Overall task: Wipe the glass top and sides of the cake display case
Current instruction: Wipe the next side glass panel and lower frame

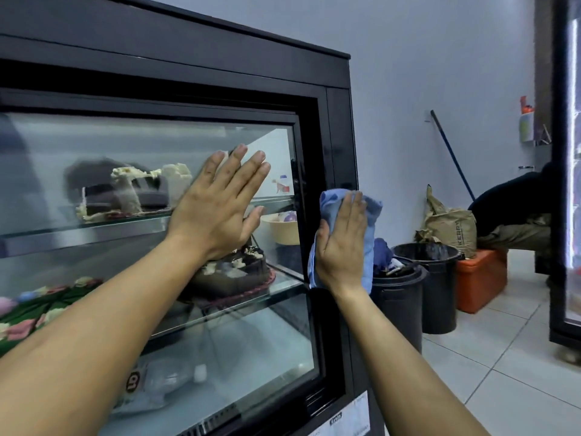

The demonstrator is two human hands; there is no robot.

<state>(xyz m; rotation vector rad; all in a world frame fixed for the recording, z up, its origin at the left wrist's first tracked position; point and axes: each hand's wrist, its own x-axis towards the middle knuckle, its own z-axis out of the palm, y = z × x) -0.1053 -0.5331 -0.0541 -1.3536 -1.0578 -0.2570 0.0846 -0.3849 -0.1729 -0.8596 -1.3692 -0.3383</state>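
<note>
The cake display case [176, 67] fills the left of the view, its black frame running tall and upright at the right corner, with the glass front [94, 146] spreading leftward from that corner. The left hand [217, 202] lies flat on the glass with fingers straight and spread, pressing or bracing, and holds nothing. The right hand [342, 243] is also flat, fingers straight, pressing a blue cloth [361, 212] against the vertical corner post of the frame, right at the edge where the front meets the side. So the cloth sits on the corner, with the front pane lying to its left and the side face turning away to its right, out of sight from here. The right hand is the nearer one to that side and the only 1 carrying the cloth; the post's long axis is vertical, which would suit up-and-down strokes. Inside, behind the glass, are 2 shelves with a pale frosted cake [125, 193] above and a chocolate cake [232, 275] below. Beyond the case stand black bins [437, 291], an orange box [481, 281], a paper sack [449, 225] and a broom handle [452, 155] leaning on the wall. The top of the case is above the hands and looks not yet reached.
</note>
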